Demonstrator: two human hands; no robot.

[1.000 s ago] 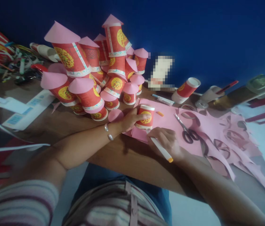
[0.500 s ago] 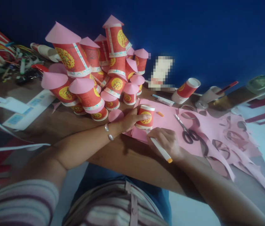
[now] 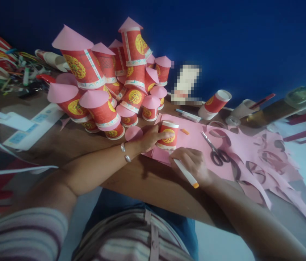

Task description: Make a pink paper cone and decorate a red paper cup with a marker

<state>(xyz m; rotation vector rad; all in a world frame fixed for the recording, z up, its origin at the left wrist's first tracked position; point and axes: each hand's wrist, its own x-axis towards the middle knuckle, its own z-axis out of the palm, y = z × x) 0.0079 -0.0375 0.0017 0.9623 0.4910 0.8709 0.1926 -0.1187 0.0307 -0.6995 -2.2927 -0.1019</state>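
Note:
My left hand (image 3: 154,137) is closed around a red paper cup (image 3: 168,139) with a yellow round emblem, its thumb across the front. The cup stands on pink paper (image 3: 196,134), its white end upward. In my right hand (image 3: 191,163) is a white marker (image 3: 184,173) with an orange end pointing toward me. Its tip is at the cup's lower edge, partly hidden by my fingers. An orange marker cap (image 3: 184,132) lies on the pink paper just right of the cup. Dark-handled scissors (image 3: 218,156) rest farther right on the paper.
Several red cups with pink cone tops (image 3: 98,105) are stacked behind my left hand. Pink paper offcuts (image 3: 267,159) spread to the right. A white power strip (image 3: 33,127) with a cable sits left. Another red cup (image 3: 215,103) and a clear jar (image 3: 302,96) stand at the back right.
My two hands, the cup and the marker hold nearly the same position. At the far left edge, a dark blurred shape has moved away from the red items.

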